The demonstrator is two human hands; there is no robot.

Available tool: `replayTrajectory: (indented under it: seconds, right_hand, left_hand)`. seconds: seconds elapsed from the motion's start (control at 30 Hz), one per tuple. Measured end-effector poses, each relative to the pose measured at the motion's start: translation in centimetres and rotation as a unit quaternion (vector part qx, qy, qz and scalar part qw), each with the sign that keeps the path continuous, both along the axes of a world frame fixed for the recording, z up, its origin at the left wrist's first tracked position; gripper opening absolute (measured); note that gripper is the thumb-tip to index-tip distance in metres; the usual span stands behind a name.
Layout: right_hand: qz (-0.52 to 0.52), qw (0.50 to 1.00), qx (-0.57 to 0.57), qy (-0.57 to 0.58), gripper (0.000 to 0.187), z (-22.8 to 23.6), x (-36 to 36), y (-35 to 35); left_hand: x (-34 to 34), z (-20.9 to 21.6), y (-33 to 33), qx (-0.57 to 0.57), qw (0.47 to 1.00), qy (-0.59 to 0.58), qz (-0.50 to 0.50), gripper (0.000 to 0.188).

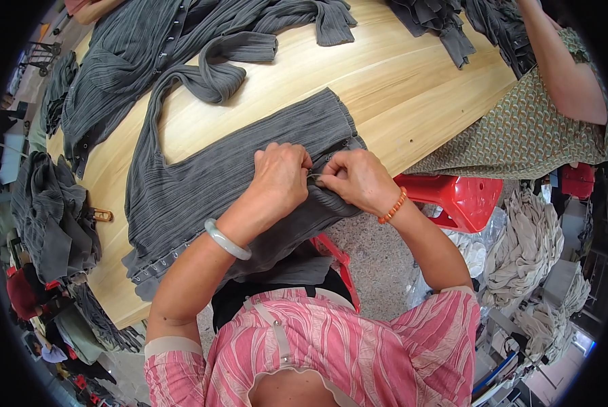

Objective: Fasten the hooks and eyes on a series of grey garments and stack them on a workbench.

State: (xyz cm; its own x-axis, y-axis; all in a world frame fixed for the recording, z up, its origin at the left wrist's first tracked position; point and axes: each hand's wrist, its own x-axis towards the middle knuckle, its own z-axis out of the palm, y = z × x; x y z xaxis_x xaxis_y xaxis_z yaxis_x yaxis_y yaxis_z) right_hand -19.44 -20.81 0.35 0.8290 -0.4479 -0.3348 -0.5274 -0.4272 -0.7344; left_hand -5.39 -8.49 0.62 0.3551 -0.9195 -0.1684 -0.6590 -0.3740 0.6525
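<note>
A dark grey ribbed garment (202, 176) with a long sleeve lies over the table's near edge and hangs toward my lap. A row of small metal fasteners (156, 263) runs along its edge at the lower left. My left hand (280, 175), a pale bangle on its wrist, is closed on the garment's front edge. Close beside it, my right hand (362, 178), with an orange bead bracelet, is pinched shut. A thin pale bit shows between the two sets of fingertips, too small to name.
More grey garments lie on the wooden table (399, 88) at the back left and back right. Two other people stand at the far edges. A red stool (463, 203) is at the right, near pale cloth heaps (521, 251). A grey bundle (53, 217) hangs at the left.
</note>
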Motion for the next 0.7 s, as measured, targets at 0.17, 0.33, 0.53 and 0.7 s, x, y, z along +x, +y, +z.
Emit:
replayTrajectory:
  seconds: [0.17,0.33,0.53,0.7]
  right_hand:
    - [-0.039,0.997,-0.021,-0.056,0.014,0.0,-3.3,0.8]
    - [-0.014,0.996,-0.068,-0.059,0.015,0.0,-3.2,0.5]
    - [-0.031,0.991,-0.110,-0.072,0.015,0.3,-2.0,-0.3]
    - [-0.058,0.997,-0.041,-0.035,0.019,-0.2,-1.1,-1.3]
  left_hand:
    - [-0.5,-0.3,-0.2,-0.006,1.000,-0.007,0.009,0.012]
    - [-2.2,-0.8,-2.0,-0.096,0.993,-0.072,-0.003,0.016]
    - [-1.5,-1.0,-3.5,-0.020,0.999,-0.005,-0.035,0.011]
    - [-0.5,-0.4,-4.0,0.023,0.998,0.023,-0.054,0.013]
